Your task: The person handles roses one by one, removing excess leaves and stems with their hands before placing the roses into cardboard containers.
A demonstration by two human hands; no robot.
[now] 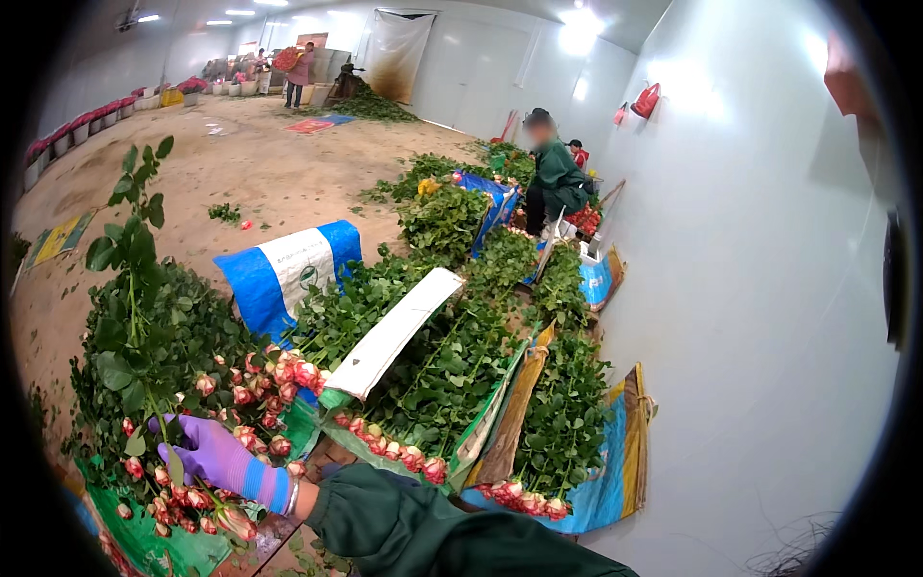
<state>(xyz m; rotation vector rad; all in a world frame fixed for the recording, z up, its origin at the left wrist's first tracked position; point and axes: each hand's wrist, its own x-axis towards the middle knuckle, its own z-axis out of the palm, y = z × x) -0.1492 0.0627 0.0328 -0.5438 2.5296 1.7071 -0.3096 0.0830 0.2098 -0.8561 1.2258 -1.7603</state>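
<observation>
My right hand (205, 451), in a purple glove with blue bands at the wrist, reaches across to the left. Its fingers close round the stem of a long rose (236, 521). This rose hangs head down below my hand, its leafy stem end rising above. Beneath and beside it lie pink-and-cream roses (173, 505) on a green plastic sheet (144, 537). A heap of leafy rose stems (173, 310) spreads behind my hand. My left hand is out of view.
Roses lie in rows between woven sacks, including a blue-and-white sack (288, 270), a white flap (396, 332) and a blue-yellow sack (613, 454). A co-worker (561, 177) sits further back beside the wall (735, 288). Another person (299, 76) stands far off, holding flowers.
</observation>
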